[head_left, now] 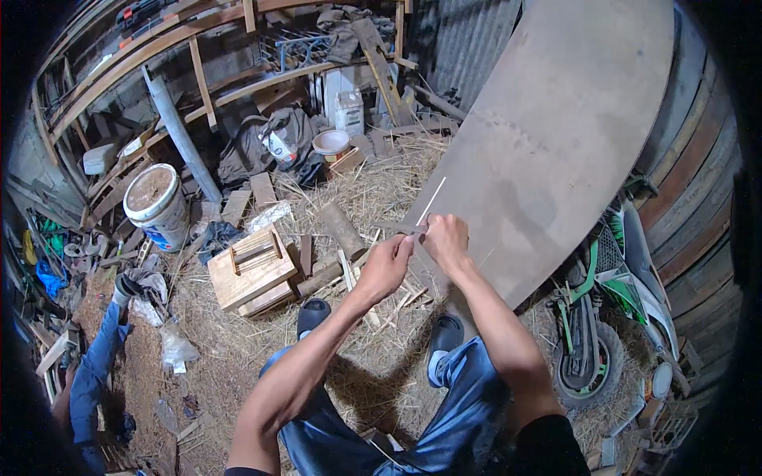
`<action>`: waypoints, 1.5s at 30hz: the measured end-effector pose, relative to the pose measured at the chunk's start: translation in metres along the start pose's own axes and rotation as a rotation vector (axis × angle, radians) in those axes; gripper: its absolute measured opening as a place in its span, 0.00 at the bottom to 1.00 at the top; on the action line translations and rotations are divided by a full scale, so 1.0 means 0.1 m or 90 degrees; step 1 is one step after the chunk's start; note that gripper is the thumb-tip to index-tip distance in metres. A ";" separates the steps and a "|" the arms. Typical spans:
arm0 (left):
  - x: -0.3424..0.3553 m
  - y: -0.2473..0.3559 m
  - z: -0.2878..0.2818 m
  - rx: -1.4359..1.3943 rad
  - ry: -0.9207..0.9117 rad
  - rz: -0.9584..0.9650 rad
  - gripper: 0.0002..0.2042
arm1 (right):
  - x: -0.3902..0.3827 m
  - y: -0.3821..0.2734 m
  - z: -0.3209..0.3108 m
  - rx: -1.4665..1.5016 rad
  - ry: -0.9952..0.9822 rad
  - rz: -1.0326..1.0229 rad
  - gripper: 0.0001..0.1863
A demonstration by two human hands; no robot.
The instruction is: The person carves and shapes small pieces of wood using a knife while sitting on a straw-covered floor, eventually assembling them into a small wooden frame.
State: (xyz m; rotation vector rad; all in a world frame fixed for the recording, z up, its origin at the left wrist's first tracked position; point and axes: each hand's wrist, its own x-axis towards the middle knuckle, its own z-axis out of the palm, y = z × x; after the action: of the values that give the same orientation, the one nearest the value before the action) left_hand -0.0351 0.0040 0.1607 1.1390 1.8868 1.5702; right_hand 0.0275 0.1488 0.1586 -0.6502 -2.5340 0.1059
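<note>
In front of me, over the near end of the large board (548, 143), my two hands are close together. My left hand (385, 271) is closed on a thin pale stick (432, 198), whose far end points up and to the right. My right hand (446, 240) is wrapped round a knife; the flat grey blade (394, 227) sticks out to the left, crossing the stick by my left thumb. The knife's handle is hidden in my right fist, and the stick's lower end is hidden by my fingers.
A wooden block with a metal frame (255, 254) sits left of my hands. Behind it stand a white bucket (155, 208) and a smaller tub (331, 144). A green-and-white motorbike (603, 317) stands at right. Another person's leg (91, 381) stretches in at left. Straw litters the floor.
</note>
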 end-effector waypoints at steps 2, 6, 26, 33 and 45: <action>-0.01 0.04 -0.01 -0.003 0.011 0.024 0.16 | 0.02 0.01 0.02 0.001 0.026 0.013 0.10; 0.01 0.09 -0.02 -0.048 0.002 -0.007 0.16 | 0.04 0.02 0.01 -0.015 0.047 0.007 0.10; -0.17 -0.08 -0.17 -0.016 -0.107 -0.024 0.16 | -0.05 1.15 0.31 -0.001 -0.045 0.457 0.16; 0.09 -0.14 -0.38 -0.240 0.036 -0.081 0.13 | -0.03 1.09 0.36 0.175 -0.187 0.357 0.20; 0.16 -0.16 -0.47 -0.243 0.137 -0.057 0.12 | -0.11 -0.43 -0.28 0.572 -0.289 0.192 0.09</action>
State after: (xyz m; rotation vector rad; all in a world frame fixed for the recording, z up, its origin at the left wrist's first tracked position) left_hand -0.0852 -0.0113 0.1605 0.7373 1.6350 1.9576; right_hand 0.0313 0.1047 0.1864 -0.6509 -2.3787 1.5322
